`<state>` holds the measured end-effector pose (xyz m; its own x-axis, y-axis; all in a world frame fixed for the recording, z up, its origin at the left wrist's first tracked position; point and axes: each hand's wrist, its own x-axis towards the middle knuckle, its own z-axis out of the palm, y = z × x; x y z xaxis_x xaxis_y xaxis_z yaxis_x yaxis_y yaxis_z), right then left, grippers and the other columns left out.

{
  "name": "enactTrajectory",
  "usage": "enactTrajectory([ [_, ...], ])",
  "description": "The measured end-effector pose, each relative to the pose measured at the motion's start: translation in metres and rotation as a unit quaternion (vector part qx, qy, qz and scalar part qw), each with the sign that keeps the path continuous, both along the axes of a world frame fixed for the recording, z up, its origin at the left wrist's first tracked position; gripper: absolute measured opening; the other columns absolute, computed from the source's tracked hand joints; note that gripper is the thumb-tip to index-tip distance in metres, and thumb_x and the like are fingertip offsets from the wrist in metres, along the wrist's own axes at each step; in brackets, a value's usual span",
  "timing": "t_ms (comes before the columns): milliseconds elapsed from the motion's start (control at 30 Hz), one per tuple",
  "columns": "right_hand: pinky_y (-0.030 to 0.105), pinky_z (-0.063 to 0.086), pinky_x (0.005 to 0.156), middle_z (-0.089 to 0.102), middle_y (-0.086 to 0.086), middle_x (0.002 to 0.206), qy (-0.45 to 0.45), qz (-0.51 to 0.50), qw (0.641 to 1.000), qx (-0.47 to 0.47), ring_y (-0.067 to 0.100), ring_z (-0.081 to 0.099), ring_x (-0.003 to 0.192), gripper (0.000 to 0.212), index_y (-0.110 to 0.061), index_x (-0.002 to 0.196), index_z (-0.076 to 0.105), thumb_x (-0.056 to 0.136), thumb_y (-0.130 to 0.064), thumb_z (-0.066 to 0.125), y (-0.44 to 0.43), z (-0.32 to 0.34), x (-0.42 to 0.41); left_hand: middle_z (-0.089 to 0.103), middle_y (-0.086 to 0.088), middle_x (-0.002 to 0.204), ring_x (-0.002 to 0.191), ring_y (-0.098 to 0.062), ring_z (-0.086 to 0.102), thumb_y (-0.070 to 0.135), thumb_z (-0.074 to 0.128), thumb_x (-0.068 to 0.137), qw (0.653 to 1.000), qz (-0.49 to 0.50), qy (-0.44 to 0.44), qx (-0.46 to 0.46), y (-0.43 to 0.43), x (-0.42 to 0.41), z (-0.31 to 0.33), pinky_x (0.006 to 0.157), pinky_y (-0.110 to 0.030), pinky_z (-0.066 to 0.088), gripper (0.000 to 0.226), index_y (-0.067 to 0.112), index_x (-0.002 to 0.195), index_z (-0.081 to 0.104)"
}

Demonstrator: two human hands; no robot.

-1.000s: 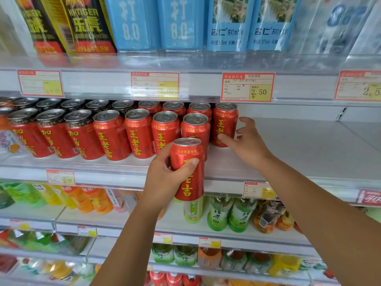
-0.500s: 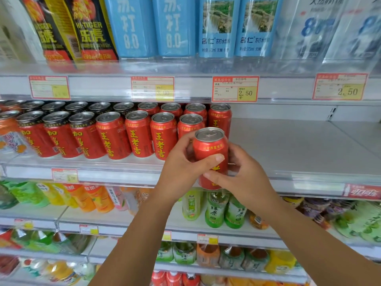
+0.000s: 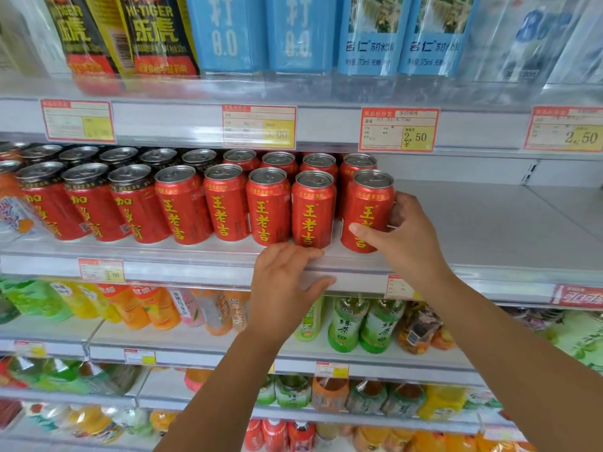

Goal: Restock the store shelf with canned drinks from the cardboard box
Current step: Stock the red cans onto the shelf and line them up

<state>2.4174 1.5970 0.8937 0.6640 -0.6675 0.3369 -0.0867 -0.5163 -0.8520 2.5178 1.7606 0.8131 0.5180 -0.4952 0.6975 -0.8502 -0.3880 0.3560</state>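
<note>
While the can [image 3: 367, 203] is standing on the shelf [image 3: 496, 230], the right hand [image 3: 406, 238] is grasping it, the thumb lying across its front and the fingers curling round its far side. The can is sitting at the right end of the front row [image 3: 225, 207] of red cans. It is just beside the neighbouring can [image 3: 313, 210] to the hand's left, with a narrow gap showing between the two.

The left hand [image 3: 282, 288] is lying released and holding nothing, just below and left of the right hand. Its fingers are spreading loosely over the front lip [image 3: 195, 269] of the shelf, and its fingertips are reaching close to the base of the neighbouring can.

Above both hands, price tags [image 3: 398, 129] are hanging along the edge of the next shelf up, under blue bottles [image 3: 372, 34]. Below the left hand, green bottles [image 3: 346, 324] are showing just to its right and orange bottles [image 3: 140, 308] well to its left, on the lower shelves.
</note>
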Motion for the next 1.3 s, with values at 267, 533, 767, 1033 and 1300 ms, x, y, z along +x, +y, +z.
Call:
enactTrajectory([
  [267, 0.037, 0.048, 0.096, 0.056, -0.009, 0.126, 0.055, -0.002, 0.998, -0.044, 0.011, 0.057, 0.11, 0.08, -0.023, 0.134, 0.04, 0.07, -0.048, 0.08, 0.0, -0.007, 0.011, 0.068, 0.008, 0.098, 0.097, -0.021, 0.06, 0.05, 0.077, 0.076, 1.0, -0.007, -0.022, -0.018, -0.002, 0.0, -0.003, 0.093, -0.032, 0.039, 0.04, 0.023, 0.105, 0.07],
  [533, 0.037, 0.045, 0.1, 0.054, -0.002, 0.132, 0.057, -0.003, 0.998, -0.027, 0.013, 0.054, 0.117, 0.077, -0.022, 0.138, 0.035, 0.077, -0.05, 0.074, 0.0, -0.007, 0.0, 0.067, 0.008, 0.109, 0.105, -0.02, 0.058, 0.035, 0.078, 0.074, 0.998, -0.009, 0.005, -0.057, -0.003, -0.014, 0.008, 0.099, -0.029, 0.037, 0.042, 0.022, 0.113, 0.068],
  [767, 0.011, 0.046, 0.072, 0.063, -0.012, 0.09, -0.093, -0.086, 0.992, -0.014, 0.0, 0.06, 0.082, 0.017, -0.023, 0.108, 0.058, 0.092, -0.017, 0.061, -0.012, -0.03, -0.11, 0.063, 0.0, 0.113, 0.108, -0.016, 0.054, 0.026, 0.063, 0.084, 0.983, -0.168, 0.061, -0.039, -0.035, -0.091, -0.02, 0.098, -0.017, 0.038, 0.03, 0.014, 0.112, 0.067],
  [1033, 0.013, 0.044, 0.069, 0.061, -0.015, 0.087, 0.162, -0.205, 0.948, 0.18, -0.005, 0.056, 0.077, 0.016, -0.027, 0.103, 0.059, 0.092, -0.016, 0.059, -0.049, -0.221, -0.265, 0.046, 0.017, 0.121, 0.106, -0.014, 0.058, 0.025, 0.065, 0.081, 0.859, -0.279, 0.319, 0.288, -0.069, -0.189, -0.21, 0.084, -0.024, 0.047, 0.037, 0.023, 0.118, 0.06],
  [1300, 0.025, 0.043, 0.075, 0.061, -0.007, 0.101, 0.373, -0.264, 0.78, 0.428, 0.015, 0.06, 0.092, 0.038, -0.028, 0.122, 0.053, 0.086, -0.035, 0.062, -0.017, -0.473, -0.36, 0.048, 0.005, 0.139, 0.119, -0.013, 0.052, 0.029, 0.064, 0.086, 0.656, -0.176, 0.416, 0.605, -0.04, -0.23, -0.41, 0.092, -0.024, 0.039, 0.054, 0.027, 0.136, 0.046],
])
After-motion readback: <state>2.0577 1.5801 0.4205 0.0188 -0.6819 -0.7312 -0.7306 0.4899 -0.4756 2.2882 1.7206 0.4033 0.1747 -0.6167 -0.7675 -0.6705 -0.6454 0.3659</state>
